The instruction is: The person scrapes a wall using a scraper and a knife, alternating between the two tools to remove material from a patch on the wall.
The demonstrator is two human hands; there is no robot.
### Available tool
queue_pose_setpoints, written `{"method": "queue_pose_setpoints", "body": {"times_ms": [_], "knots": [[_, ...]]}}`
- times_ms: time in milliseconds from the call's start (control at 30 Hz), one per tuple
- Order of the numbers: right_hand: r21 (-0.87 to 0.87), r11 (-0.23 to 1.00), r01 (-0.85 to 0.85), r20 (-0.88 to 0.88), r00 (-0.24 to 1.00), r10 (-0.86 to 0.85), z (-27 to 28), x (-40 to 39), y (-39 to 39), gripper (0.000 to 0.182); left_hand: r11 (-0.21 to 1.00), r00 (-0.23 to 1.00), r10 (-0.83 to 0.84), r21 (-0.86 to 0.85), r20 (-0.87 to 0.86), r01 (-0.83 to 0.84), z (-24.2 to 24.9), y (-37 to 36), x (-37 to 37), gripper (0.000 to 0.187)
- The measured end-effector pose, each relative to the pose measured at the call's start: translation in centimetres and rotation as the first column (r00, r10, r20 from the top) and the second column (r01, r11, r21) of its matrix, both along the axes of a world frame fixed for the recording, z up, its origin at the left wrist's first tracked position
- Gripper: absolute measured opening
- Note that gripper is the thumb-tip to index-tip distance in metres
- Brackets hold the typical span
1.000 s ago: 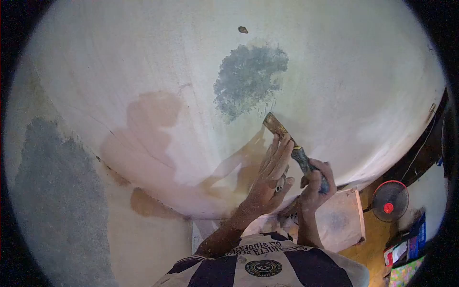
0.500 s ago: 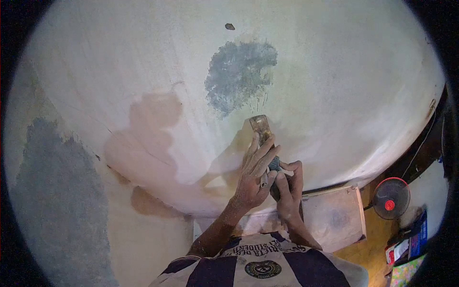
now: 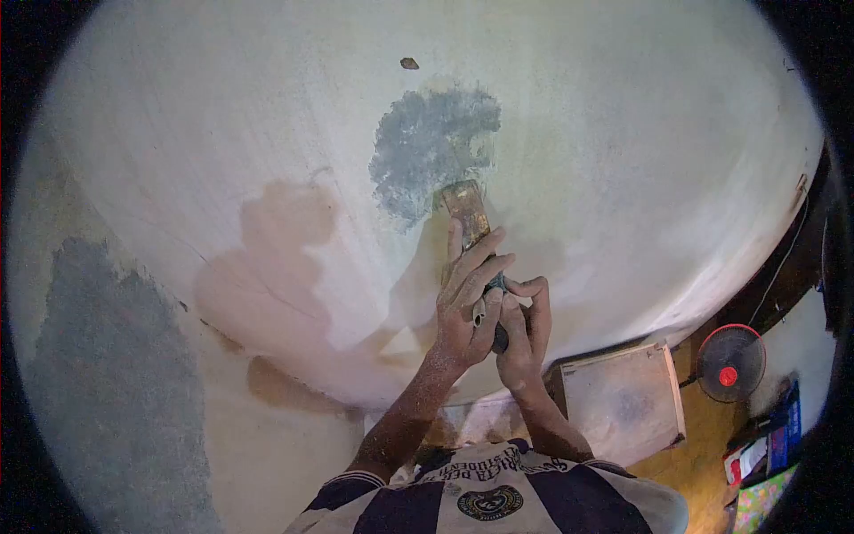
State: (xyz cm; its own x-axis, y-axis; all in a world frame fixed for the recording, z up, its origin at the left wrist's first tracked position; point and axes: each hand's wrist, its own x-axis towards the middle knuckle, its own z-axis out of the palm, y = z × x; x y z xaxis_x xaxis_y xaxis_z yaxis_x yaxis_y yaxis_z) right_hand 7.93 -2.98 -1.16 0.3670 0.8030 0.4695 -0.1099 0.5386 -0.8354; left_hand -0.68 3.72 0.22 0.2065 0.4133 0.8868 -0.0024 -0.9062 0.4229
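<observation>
Both of my hands are raised to the pale wall, closed around one scraper [image 3: 468,212] with a worn, rusty flat blade and a dark handle. My left hand [image 3: 463,311] wraps the upper part, its fingers laid along the back of the blade. Just below and to the right, my right hand [image 3: 523,334] pinches the handle. A small pale tube end [image 3: 479,313] shows beside my left thumb. The blade's tip overlaps the lower edge of a rough grey patch [image 3: 422,147] on the wall.
Above the patch is a small brown chip [image 3: 409,63] in the wall. A larger grey area [image 3: 116,383] covers the lower left. At lower right stand a pale dusty panel [image 3: 623,400], a fan with a red rim [image 3: 729,363] and some colourful items [image 3: 763,458]. Shadows fall at left.
Both hands and the scraper have moved up and slightly left, so the blade has gone from below the grey patch to its lower edge. The view has shifted slightly.
</observation>
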Motion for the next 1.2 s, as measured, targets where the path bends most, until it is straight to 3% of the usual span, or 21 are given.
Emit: {"method": "queue_pose_setpoints", "body": {"times_ms": [200, 300, 367, 567, 700, 833, 967, 1033, 1200], "knots": [[-0.125, 0.983, -0.135, -0.135, 0.984, 0.117, -2.1, -0.5, -1.9, 0.014, 0.996, 0.999, -0.036, -0.084, 0.012, 0.037, -2.8, -1.1, -0.5, 0.030], [-0.074, 0.985, -0.157, -0.191, 0.971, 0.141, -1.5, -0.9, -1.7, 0.014, 0.991, 0.998, -0.061, -0.116, 0.022, 0.063, -2.6, -0.7, -0.5, 0.029], [-0.103, 0.982, -0.158, -0.195, 0.971, 0.136, -0.7, -1.1, -2.2, 0.014, 0.985, 0.994, -0.111, -0.133, 0.007, 0.110, -1.3, -0.9, -1.2, 0.029], [-0.098, 0.993, -0.066, -0.030, 0.998, 0.064, -2.1, -0.4, -1.8, 0.014, 0.996, 1.000, 0.019, -0.092, -0.013, -0.020, -3.8, -1.1, -0.1, 0.033], [-0.040, 0.998, -0.043, 0.059, 0.997, 0.046, -0.3, -0.2, -0.8, 0.015, 0.993, 1.000, -0.003, -0.122, -0.013, 0.002, -1.4, -0.8, -0.2, 0.035], [-0.154, 0.977, -0.148, -0.109, 0.985, 0.132, -0.9, -0.6, -2.2, 0.016, 0.989, 0.997, -0.010, -0.148, -0.076, -0.001, -2.0, -1.3, -1.2, 0.034], [-0.124, 0.990, -0.059, -0.071, 0.996, 0.051, -0.8, -1.2, -1.5, 0.013, 0.999, 0.999, 0.026, -0.044, -0.024, -0.027, -2.2, -0.7, -0.6, 0.032], [-0.109, 0.992, -0.066, -0.010, 0.998, 0.065, 0.0, -0.9, -0.9, 0.012, 0.993, 1.000, -0.004, -0.117, -0.021, 0.001, -0.8, -0.6, -0.9, 0.030], [-0.150, 0.979, -0.141, -0.155, 0.981, 0.117, -1.2, -1.1, -1.9, 0.011, 0.990, 0.997, -0.036, -0.140, -0.067, 0.026, -2.3, -1.2, -1.4, 0.030]]}}
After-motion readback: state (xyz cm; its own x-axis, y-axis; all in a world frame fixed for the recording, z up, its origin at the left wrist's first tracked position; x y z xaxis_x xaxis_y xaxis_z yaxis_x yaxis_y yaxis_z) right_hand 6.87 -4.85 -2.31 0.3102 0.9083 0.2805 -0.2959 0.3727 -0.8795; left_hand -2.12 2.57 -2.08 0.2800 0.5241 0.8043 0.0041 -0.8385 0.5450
